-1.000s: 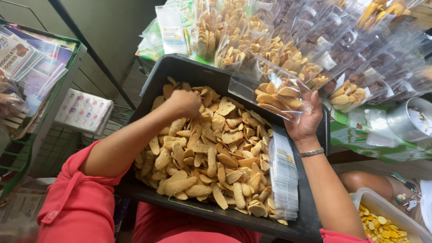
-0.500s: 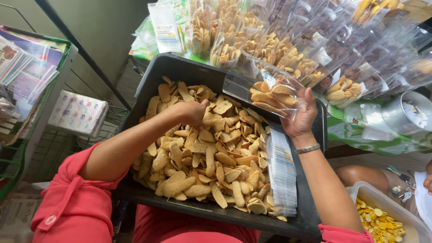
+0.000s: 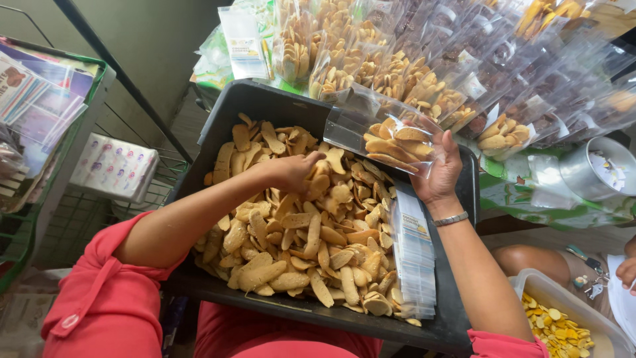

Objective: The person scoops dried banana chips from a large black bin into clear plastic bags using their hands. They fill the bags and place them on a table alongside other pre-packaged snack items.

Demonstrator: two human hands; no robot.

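A black tub [image 3: 255, 109] on my lap holds a heap of long golden fried chips [image 3: 298, 232]. My left hand [image 3: 291, 170] rests in the heap with its fingers closed on a few chips. My right hand [image 3: 439, 167] holds a clear plastic bag [image 3: 381, 132] partly filled with chips, tilted over the tub's far right side. A stack of empty clear bags with printed labels [image 3: 414, 252] lies along the tub's right inner edge.
Many filled clear bags of chips [image 3: 424, 73] lie piled beyond the tub. A metal tin [image 3: 596, 169] sits at the right, a clear tub of yellow snacks [image 3: 563, 325] at lower right. Another person's hand [image 3: 626, 272] shows at the right edge. A green wire rack [image 3: 59, 159] stands left.
My left hand has slid rightward across the heap toward the bag while closing on chips. The right hand still holds the bag in about the same place.
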